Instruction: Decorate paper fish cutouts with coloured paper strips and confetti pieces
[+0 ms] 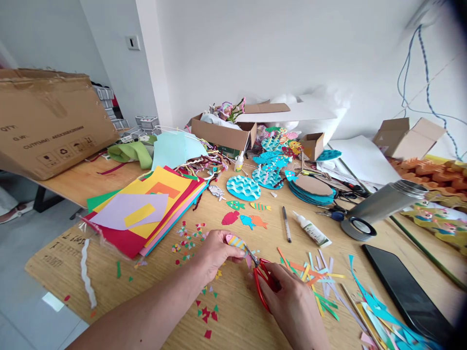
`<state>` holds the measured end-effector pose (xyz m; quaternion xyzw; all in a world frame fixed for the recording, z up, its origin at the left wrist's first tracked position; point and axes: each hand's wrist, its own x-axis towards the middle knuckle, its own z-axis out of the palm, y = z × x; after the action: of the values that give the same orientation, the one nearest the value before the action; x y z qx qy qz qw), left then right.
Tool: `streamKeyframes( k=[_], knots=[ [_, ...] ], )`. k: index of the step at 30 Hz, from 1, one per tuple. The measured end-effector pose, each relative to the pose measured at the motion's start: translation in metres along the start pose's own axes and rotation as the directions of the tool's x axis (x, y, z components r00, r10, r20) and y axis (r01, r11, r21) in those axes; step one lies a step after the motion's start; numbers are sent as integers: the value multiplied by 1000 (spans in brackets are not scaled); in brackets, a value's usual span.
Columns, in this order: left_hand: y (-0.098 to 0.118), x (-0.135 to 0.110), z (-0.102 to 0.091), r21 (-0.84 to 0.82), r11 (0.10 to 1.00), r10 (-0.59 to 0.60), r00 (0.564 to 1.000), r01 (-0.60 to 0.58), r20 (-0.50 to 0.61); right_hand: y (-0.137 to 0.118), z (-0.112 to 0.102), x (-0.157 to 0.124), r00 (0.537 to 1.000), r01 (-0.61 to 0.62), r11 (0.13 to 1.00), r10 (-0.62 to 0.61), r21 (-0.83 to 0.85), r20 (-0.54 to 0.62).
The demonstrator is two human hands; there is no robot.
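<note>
Scissors [258, 263] gripped in the right hand [294, 295] meet a seemingly unfinished striped fish [236, 241] the left hand [218, 250] pinches; five others [247, 222] lie cut.

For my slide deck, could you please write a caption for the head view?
Left hand holding a striped fish, right hand holding red scissors at its edge, amid paper scraps.

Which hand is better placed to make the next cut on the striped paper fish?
Probably the right hand: it already holds the red-handled scissors, pointed at the striped paper fish. The left hand pinches the fish, so it seems better suited to steadying.
</note>
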<state>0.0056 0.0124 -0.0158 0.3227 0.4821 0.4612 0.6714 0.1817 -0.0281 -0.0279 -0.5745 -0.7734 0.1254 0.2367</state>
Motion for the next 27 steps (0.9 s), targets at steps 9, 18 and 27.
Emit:
streamKeyframes(
  k=[9, 18, 27],
  knots=[
    [1, -2, 1, -16, 997, -73, 997, 73, 30, 0, 0, 0, 1000, 0, 1000, 0, 5, -5],
    [1, 0, 1, -22, 995, -94, 995, 95, 31, 3, 1, 0, 1000, 2, 1000, -2, 9, 9],
    [0, 0, 1, -23, 995, -94, 995, 95, 18, 5, 1, 0, 1000, 13, 1000, -13, 6, 13]
  ],
)
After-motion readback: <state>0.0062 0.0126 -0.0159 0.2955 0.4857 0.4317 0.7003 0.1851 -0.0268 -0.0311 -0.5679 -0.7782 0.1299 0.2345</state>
